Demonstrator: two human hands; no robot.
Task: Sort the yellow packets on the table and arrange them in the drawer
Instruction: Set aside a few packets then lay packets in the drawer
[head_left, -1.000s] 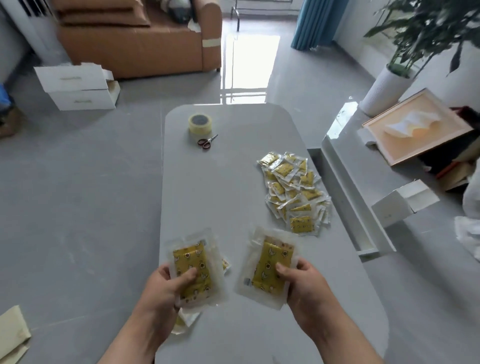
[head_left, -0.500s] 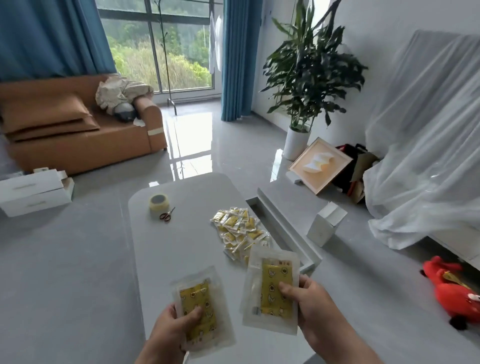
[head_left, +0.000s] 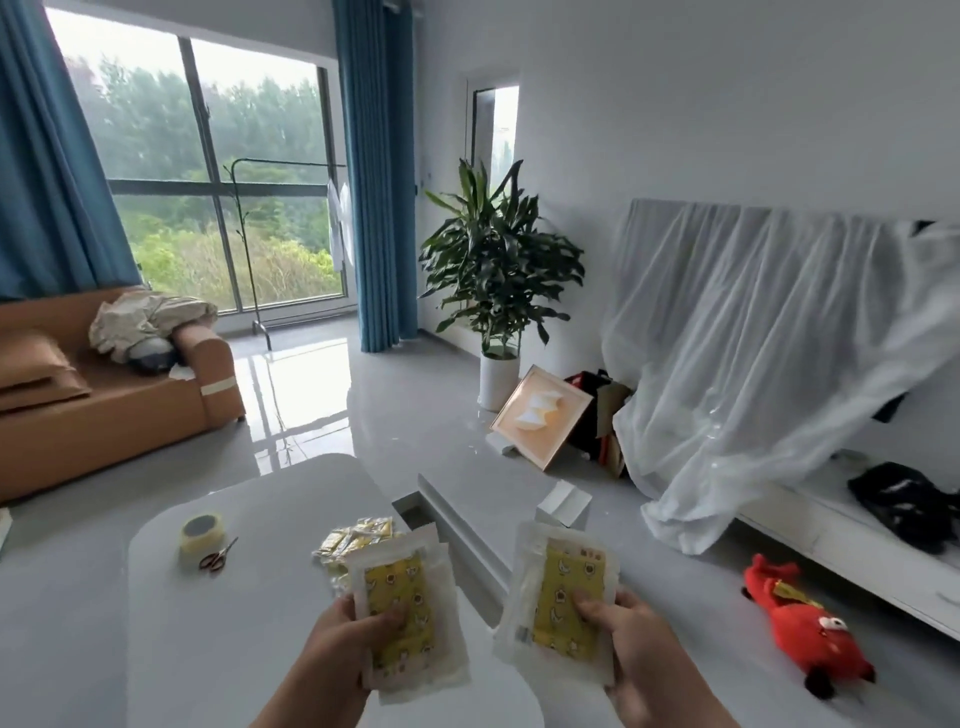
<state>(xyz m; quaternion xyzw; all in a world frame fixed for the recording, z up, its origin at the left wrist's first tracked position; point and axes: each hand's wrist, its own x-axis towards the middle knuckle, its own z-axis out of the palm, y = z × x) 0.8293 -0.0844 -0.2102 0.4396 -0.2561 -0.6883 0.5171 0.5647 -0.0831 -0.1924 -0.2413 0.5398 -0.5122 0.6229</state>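
Left hand (head_left: 340, 642) grip closed on a yellow packet (head_left: 402, 605), thumb on its face; right hand (head_left: 636, 654) likewise clamps another packet (head_left: 563, 603). Packet pile (head_left: 353, 540) behind on desk (head_left: 234, 597).

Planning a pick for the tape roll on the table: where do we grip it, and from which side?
Judging by its pose, come from straight above. The tape roll lies flat on the table with its hole facing up, so one finger can go inside the core and one outside, pinching the wall. Pick the far-left part of the ring; the scissors lie close to its right.
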